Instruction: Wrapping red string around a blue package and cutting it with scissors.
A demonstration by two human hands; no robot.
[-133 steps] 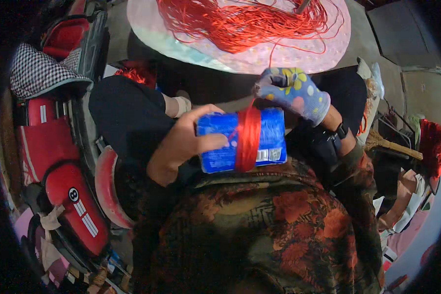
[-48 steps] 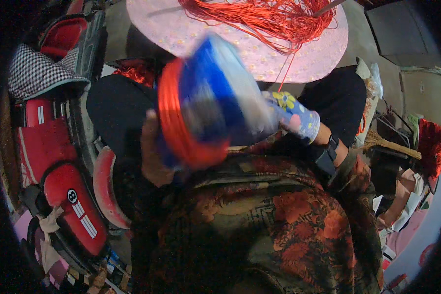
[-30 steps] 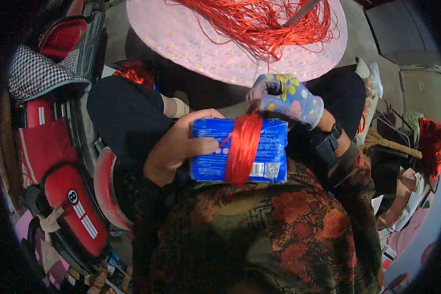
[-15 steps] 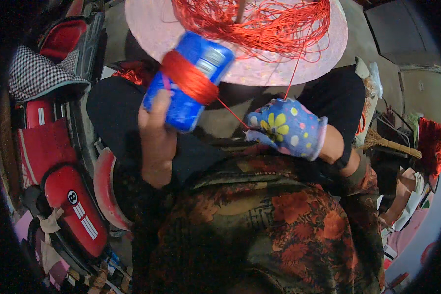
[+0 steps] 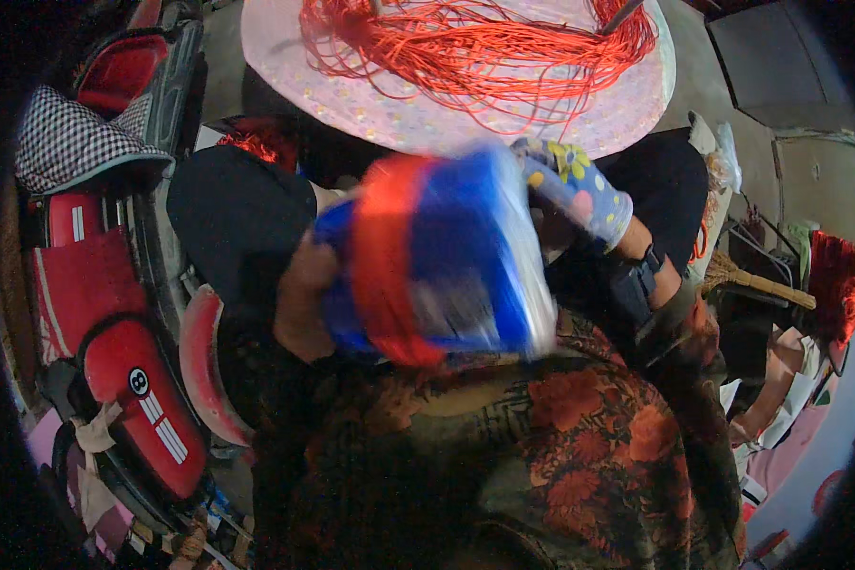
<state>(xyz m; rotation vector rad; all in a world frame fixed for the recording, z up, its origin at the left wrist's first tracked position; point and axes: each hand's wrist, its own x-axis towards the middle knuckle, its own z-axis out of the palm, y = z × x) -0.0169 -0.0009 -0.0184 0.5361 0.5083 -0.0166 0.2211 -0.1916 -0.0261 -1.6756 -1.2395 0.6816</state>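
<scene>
My bare left hand [image 5: 306,294] grips one end of a blue block-shaped package [image 5: 470,271], tilted and smeared by motion over my lap. Around its middle runs a wide band of wound red cord [image 5: 385,256]. Just beyond the package's right side is my right hand [image 5: 579,190], in a blue flowered glove. Its fingers look curled in, partly hidden behind the package; the cord it pinched half a second ago cannot be made out there now. A loose skein of red cord [image 5: 484,57] lies on a round, pale pink surface [image 5: 627,123] ahead of my knees.
On the left stand a checked cloth hat [image 5: 85,142] and red padded seats [image 5: 147,408]. A straw broom [image 5: 760,280] lies at the right, near a bright red bundle [image 5: 836,285]. My dark-trousered knees flank the work.
The blue package has swung rightward and closer, turning as it moved. My right hand has shifted up and slightly right. The skein and pink round surface have turned a little.
</scene>
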